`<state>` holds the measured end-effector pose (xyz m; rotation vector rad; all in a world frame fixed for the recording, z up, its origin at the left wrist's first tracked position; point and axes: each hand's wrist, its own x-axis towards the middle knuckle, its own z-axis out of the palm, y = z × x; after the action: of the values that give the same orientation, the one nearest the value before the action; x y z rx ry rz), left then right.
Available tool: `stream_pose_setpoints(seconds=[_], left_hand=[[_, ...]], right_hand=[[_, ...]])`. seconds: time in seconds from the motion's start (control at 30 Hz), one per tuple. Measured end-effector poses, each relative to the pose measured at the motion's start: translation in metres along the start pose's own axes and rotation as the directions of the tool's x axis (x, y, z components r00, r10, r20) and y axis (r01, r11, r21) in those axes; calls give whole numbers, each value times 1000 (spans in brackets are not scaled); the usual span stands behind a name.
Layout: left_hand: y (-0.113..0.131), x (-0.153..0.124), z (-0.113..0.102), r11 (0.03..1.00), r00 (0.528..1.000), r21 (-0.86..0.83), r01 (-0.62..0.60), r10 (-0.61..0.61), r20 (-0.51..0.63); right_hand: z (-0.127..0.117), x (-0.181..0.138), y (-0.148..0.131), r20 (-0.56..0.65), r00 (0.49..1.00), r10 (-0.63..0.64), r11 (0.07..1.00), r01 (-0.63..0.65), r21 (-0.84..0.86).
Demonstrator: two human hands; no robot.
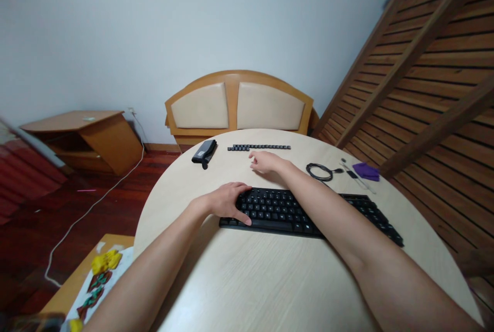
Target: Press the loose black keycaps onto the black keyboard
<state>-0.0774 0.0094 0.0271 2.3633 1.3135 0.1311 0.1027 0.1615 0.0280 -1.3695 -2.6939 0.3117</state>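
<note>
Pale wood-grain covers the round table (247, 265), its near part stretching between the two forearms. A black keyboard (270, 206) lies flat there, space bar toward the person, the right forearm crossing above it. The left hand (230, 201) is spread over its left end, thumb by the space bar and fingers toward the back edge, resting on it rather than closed around it; how hard it presses cannot be told. The keyboard looks stiff and fairly light, likely to slide if pushed. The ends and outer frame seem the best places to hold, since the keys would sink under the fingers.

Beyond the keyboard, the right hand (266, 162) is over the table, fingers curled and thumb close to the index finger. Whether anything small is pinched there, I cannot tell. On its right sit a coiled black cable (319, 179) and a folded purple cloth (366, 171), which looks soft.

Farther off, loose black keys (266, 146) stand in a long row with a shorter one before it at the left. They look hard, smooth and very light, easily knocked askew, so a fingertip pinch on opposite sides would suit. A dark pouch (204, 152) lies to their left; behind the table rises a padded headboard (270, 105).
</note>
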Motion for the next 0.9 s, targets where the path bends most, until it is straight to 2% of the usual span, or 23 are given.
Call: stream_pose_setpoints(seconds=[0.23, 0.5, 0.7, 0.9], left_hand=[[0, -1, 0, 1000, 1000, -20, -13, 13, -15], [-2, 0, 1, 999, 999, -15, -39, 38, -16], [-3, 0, 2, 999, 1000, -26, -20, 19, -21], [-3, 0, 2, 1000, 1000, -21, -18, 18, -14]], right_hand=[[6, 50, 5, -25, 989, 145, 983, -147, -109], [16, 69, 8, -60, 980, 188, 973, -194, -127], [15, 52, 3, -104, 986, 134, 978, -149, -147], [13, 1, 2, -105, 994, 42, 989, -56, -134]])
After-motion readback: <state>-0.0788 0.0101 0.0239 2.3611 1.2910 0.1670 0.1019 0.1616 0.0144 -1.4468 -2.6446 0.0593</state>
